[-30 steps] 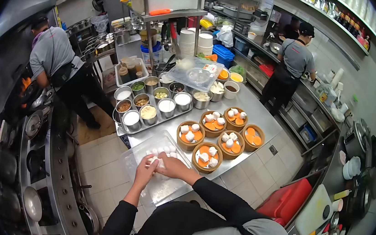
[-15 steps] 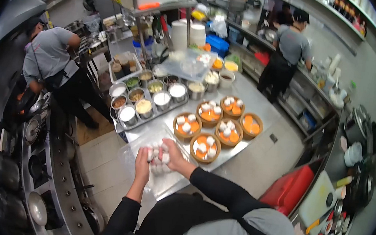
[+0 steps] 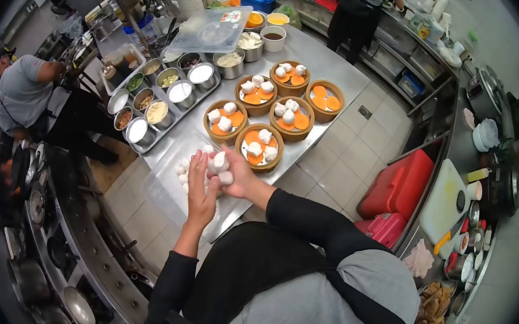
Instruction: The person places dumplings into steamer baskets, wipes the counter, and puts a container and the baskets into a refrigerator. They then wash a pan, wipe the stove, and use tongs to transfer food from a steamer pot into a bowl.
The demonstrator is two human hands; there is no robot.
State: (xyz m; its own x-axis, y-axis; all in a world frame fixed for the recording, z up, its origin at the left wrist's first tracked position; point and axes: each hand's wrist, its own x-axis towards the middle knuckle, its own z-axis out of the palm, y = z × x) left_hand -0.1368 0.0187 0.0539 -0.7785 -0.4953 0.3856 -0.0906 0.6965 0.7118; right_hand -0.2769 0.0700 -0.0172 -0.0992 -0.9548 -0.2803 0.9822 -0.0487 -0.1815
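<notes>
White pleated dumplings point(image 3: 220, 163) rest in the cupped palm of my right hand point(image 3: 242, 174). My left hand point(image 3: 201, 191) is upright beside them, fingers stretched out and thumb near the lowest dumpling. Below both hands is a clear plastic tray point(image 3: 167, 193), with more white dumplings point(image 3: 183, 170) partly hidden behind my left fingers. Just beyond my right hand sits a round bamboo steamer basket point(image 3: 277, 159) holding orange slices and three dumplings. Several similar baskets stand behind it. The rearmost right basket point(image 3: 340, 104) shows orange slices point(image 3: 325, 98) only.
A metal tray point(image 3: 178, 119) of steel ingredient pots lies left of the baskets. A clear lid point(image 3: 213, 34) lies behind it. One co-worker point(image 3: 33, 87) is at the left, another point(image 3: 357, 14) at the back. A red bin point(image 3: 396, 186) stands at the right.
My view has shifted, so the table and baskets appear further left and nearer. My hands have moved slightly apart; the left fingers are now straight, and the right palm cradles the dumplings.
</notes>
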